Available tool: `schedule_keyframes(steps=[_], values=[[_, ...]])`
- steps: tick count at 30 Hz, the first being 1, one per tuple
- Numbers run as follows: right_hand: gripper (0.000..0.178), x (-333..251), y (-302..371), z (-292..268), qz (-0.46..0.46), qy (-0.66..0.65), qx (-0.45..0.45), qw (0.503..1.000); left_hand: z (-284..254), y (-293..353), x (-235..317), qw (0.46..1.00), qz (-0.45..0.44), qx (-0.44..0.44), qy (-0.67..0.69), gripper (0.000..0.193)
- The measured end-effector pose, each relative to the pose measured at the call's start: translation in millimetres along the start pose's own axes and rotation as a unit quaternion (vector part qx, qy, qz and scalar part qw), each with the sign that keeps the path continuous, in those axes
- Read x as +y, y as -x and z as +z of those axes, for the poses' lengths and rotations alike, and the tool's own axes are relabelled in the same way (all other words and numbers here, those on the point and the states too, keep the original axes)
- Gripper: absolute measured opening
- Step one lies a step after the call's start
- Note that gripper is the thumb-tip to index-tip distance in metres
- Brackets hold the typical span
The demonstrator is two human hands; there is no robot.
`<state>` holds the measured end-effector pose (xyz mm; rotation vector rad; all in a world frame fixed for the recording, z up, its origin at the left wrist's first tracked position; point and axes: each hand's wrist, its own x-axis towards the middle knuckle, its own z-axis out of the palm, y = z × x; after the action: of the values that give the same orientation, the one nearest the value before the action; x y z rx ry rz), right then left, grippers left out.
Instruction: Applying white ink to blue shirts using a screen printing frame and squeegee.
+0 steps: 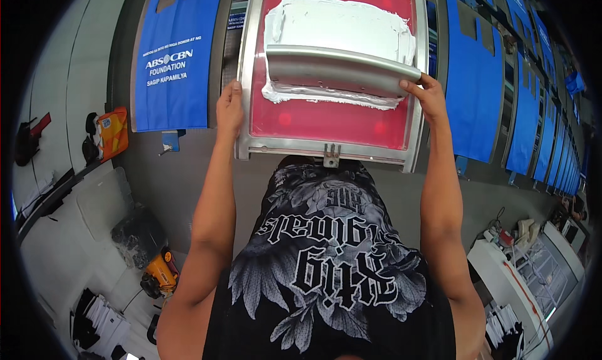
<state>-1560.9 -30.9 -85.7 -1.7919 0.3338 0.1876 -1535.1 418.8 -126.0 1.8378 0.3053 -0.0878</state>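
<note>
Grips in right hand (431, 100) the right end of metal squeegee (342, 68), set crosswise over white ink (338, 21) on red screen (313, 125); places left hand (230, 109) at left edge of metal frame (244, 78), grip there unclear. Obstructs, with squeegee, the view of a strip of ink; includes metal bracket (332, 156) midway along frame's near rail. Lists nearby: blue fabric panel (172, 90) to left, row of blue panels (476, 109) to right, orange bag (113, 133) at far left, yellow-and-black object (162, 273) at lower left.
</note>
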Motion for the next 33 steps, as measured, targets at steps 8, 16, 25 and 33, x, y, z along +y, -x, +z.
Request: schedule_keyframes(steps=[8,16,25,33], values=[[0.038,12.1,-5.8,-2.1,-0.01,-0.028,0.009,1.0,17.9,7.0,8.2,0.999,0.02,0.011,-0.024,0.045],[0.029,-46.1,38.0,-10.8,-0.049,0.317,-0.058,0.945,0.4,31.1,92.7,0.927,0.275,0.007,-0.255,0.044],[0.035,-101.8,54.9,36.9,-0.146,0.439,-0.032,0.886,15.4,-2.3,166.8,0.811,0.384,-0.213,-0.387,0.018],[0.037,-50.1,-16.5,74.8,-0.277,0.572,0.076,0.768,47.1,-51.1,94.6,0.801,0.37,-0.116,-0.456,0.042]])
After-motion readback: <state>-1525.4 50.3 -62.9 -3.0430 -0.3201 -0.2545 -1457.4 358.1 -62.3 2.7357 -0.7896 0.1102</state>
